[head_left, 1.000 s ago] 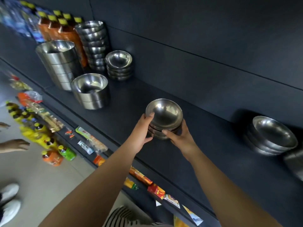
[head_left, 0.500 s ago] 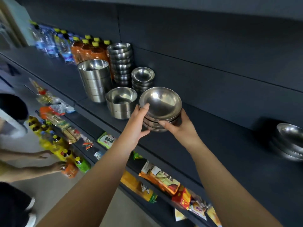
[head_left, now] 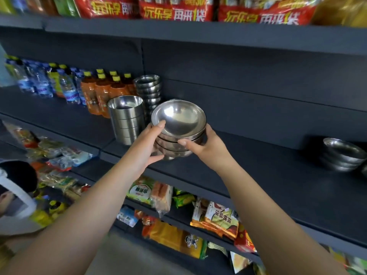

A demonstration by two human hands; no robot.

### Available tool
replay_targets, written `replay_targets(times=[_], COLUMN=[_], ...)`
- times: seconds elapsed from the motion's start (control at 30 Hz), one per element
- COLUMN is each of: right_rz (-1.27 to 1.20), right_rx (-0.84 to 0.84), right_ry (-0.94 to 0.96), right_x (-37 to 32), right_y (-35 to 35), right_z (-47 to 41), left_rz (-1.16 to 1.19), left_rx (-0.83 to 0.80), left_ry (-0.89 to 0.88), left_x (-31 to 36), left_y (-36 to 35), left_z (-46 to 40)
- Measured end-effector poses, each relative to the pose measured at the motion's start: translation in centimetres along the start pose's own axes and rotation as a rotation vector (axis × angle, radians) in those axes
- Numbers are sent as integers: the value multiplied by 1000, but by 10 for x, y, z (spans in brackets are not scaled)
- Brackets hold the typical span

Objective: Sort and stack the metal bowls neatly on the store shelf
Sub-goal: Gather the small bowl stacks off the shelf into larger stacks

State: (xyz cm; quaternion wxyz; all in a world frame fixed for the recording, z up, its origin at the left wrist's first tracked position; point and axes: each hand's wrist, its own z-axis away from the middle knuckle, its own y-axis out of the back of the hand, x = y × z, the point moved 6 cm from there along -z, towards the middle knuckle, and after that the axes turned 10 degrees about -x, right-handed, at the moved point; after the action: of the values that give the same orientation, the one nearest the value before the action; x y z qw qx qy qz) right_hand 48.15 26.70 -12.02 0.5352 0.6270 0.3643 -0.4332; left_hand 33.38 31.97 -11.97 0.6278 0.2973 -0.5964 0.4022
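Observation:
A short stack of round metal bowls (head_left: 178, 120) is held between my two hands above the dark shelf (head_left: 268, 175). My left hand (head_left: 148, 144) grips its left side, thumb on the top rim. My right hand (head_left: 206, 147) grips the right side, thumb across the front. Behind and left stand a stack of straight-sided steel bowls (head_left: 126, 118) and a tall stack of small bowls (head_left: 149, 90). Another low stack of bowls (head_left: 342, 154) sits at the far right of the shelf. What lies directly under the held stack is hidden.
Orange drink bottles (head_left: 101, 92) and water bottles (head_left: 39, 80) line the shelf's left end. Red snack bags (head_left: 178, 8) fill the shelf above; snack packets (head_left: 216, 219) fill those below. Another person (head_left: 15, 187) crouches at the lower left.
The held stack has travelled left along the shelf, close to the steel bowl stacks. My view has tilted up, bringing the upper shelf into sight.

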Motion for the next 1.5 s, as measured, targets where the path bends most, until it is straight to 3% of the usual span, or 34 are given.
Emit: replay_targets(times=[0.3, 0.77, 1.13, 1.3, 1.5], right_rz=[51, 84, 104, 116, 114], right_rx=[15, 33, 125, 235, 261], right_ry=[31, 88, 41, 51, -23], right_x=[-35, -53, -53, -62, -52], right_y=[-15, -15, -35, -34, -47], right_z=[-63, -237, -307, -339, -371], left_rz=[-62, -234, -405, -362, -337], left_rx=[-15, 61, -85, -185, -280], left_ry=[-37, -66, -98, -174, -138], left_x=[44, 96, 111, 126, 116], left_y=[43, 114, 152, 162, 177], left_z=[-40, -192, -260, -288, -326])
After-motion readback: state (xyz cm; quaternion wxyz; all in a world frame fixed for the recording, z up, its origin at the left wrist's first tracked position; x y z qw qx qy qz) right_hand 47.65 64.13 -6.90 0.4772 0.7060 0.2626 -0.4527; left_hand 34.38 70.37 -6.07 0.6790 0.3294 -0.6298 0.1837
